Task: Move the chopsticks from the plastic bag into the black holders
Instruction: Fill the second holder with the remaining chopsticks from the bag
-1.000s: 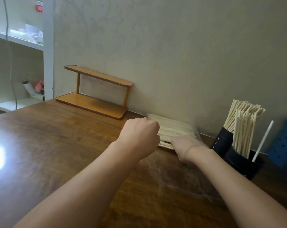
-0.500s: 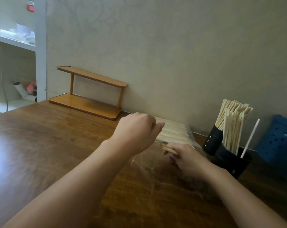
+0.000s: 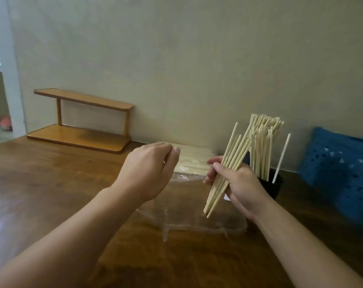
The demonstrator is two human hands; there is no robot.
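Now, left hand pinching the clear plastic bag, stand the wooden chopsticks gripped in your right hand in the black holder.

Dark wood table: two-tier wood rack, clear plastic bag w/ pale chopsticks, black holders, blue perforated basket.
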